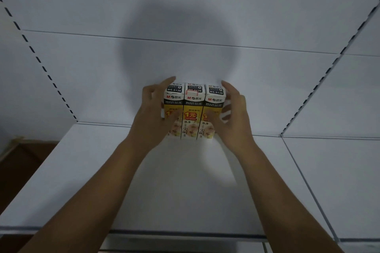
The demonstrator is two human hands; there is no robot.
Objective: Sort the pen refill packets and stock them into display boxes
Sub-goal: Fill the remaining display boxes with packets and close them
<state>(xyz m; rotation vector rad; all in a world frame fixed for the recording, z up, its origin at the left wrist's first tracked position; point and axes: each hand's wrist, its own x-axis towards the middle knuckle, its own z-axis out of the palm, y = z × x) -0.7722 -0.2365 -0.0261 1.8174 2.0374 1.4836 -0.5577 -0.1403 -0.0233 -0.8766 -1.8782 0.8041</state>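
Note:
Three yellow, black and white refill boxes stand upright side by side at the back of a white shelf (185,181), close to the back panel: the left box (174,96), the middle box (193,113) and the right box (214,98). My left hand (153,117) wraps the left box's outer side, thumb across its front and fingers up along the edge. My right hand (234,117) cups the right box's outer side, thumb on its front. Together the hands squeeze the row from both ends.
The white back panel (185,6) rises just behind the boxes. Slotted uprights run at the left (41,63) and right (329,68). A neighbouring shelf (339,181) lies to the right. A brown surface (24,162) shows at lower left, beyond the shelf's edge.

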